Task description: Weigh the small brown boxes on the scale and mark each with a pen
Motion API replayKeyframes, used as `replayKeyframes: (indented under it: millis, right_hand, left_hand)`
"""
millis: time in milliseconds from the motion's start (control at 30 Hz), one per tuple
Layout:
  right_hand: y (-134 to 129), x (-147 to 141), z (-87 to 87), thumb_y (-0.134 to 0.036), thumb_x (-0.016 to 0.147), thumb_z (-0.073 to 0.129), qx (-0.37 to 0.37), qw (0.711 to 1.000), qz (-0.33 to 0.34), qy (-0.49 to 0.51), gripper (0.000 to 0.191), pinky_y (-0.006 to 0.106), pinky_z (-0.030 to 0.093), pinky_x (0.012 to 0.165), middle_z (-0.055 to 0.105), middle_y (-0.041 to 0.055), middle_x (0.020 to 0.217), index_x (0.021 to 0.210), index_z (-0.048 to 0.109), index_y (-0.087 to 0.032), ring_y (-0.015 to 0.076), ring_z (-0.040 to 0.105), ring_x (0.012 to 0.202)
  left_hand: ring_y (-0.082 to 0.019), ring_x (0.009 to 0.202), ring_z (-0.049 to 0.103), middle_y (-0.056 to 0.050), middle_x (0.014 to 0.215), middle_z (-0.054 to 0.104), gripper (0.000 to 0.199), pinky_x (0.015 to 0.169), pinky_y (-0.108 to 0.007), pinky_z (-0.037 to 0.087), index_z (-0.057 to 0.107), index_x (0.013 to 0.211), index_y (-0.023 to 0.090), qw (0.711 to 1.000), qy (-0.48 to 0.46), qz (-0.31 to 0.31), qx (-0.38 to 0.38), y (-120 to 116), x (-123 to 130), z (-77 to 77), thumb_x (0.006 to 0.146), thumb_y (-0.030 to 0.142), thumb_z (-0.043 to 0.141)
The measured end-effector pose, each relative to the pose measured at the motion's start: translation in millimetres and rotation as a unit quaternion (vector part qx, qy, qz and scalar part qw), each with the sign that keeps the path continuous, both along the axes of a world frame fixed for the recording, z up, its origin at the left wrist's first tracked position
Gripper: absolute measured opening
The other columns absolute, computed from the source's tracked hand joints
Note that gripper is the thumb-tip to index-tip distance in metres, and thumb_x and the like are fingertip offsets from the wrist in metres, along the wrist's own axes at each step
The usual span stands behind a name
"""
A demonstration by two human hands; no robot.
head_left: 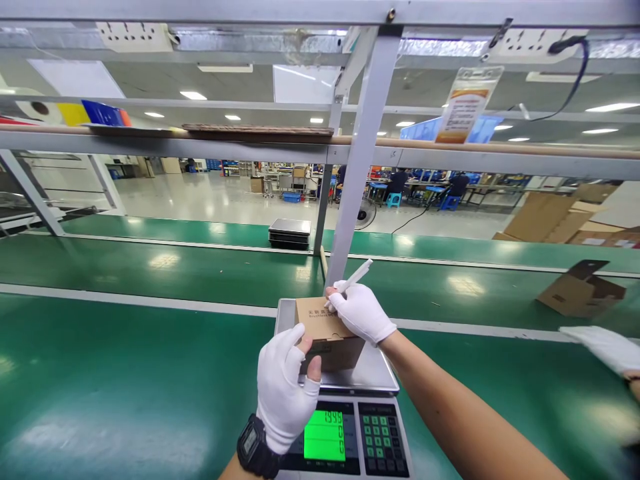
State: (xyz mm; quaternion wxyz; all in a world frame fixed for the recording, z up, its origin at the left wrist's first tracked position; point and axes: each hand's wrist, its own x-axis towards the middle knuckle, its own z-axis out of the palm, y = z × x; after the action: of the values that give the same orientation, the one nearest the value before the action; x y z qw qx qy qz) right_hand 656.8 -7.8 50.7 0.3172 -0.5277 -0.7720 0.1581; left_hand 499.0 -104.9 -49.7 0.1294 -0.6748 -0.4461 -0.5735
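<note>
A small brown cardboard box (320, 328) with dark printing on its top sits on the metal pan of a digital scale (380, 370). My right hand (364, 313), in a white glove, is closed around a white pen (356, 273) over the far right part of the box's top; the pen's tip is hidden behind the fingers. My left hand (285, 380), also gloved with some bare fingertips, is at the near left side of the box, fingers apart and loosely curved. Whether it touches the box I cannot tell. The scale's green display (325, 435) is lit and shows 1.995 on its top line.
A metal post (357, 153) rises just behind the scale, under a shelf frame. On the green bench stand a dark stacked device (290, 233) and, at right, an opened cardboard box (583, 290). Another person's gloved hand (603, 347) reaches in from the right edge.
</note>
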Motion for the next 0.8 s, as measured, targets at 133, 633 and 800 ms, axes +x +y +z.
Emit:
replayKeyframes:
  millis: [133,633,800]
  right_hand:
    - [0,0,0.4,-0.031,0.091,0.044,0.005,1.000,-0.023,-0.008,0.029,0.026,0.042,0.070,0.067,0.0034,0.073,0.067,0.056,-0.020,0.0185,0.061,0.071]
    - [3,1,-7.6,-0.036,0.090,0.046,0.014,0.991,-0.044,0.128,0.031,0.026,0.043,0.069,0.066,0.0019,0.068,0.067,0.059,-0.019,0.0177,0.062,0.069]
    - [-36,-15,-6.7,-0.040,0.095,0.044,0.051,0.973,-0.046,0.218,0.034,0.023,0.047,0.073,0.065,-0.0007,0.067,0.075,0.062,-0.019,0.0140,0.063,0.069]
  left_hand:
    - [-0.029,0.110,0.054,-0.014,0.122,0.056,0.029,0.090,-0.048,0.048,0.057,0.118,0.018,1.000,-0.004,0.000,0.003,1,0,-0.7,0.090,0.024,0.056]
    - [-0.028,0.111,0.054,-0.012,0.123,0.055,0.030,0.092,-0.046,0.046,0.054,0.122,0.019,1.000,0.001,0.005,-0.002,0,2,-4.1,0.092,0.024,0.054]
    - [-0.042,0.113,0.049,-0.023,0.131,0.044,0.063,0.085,-0.058,0.048,0.052,0.121,0.013,0.997,0.019,0.069,-0.027,1,-1,1.3,0.078,0.057,0.067]
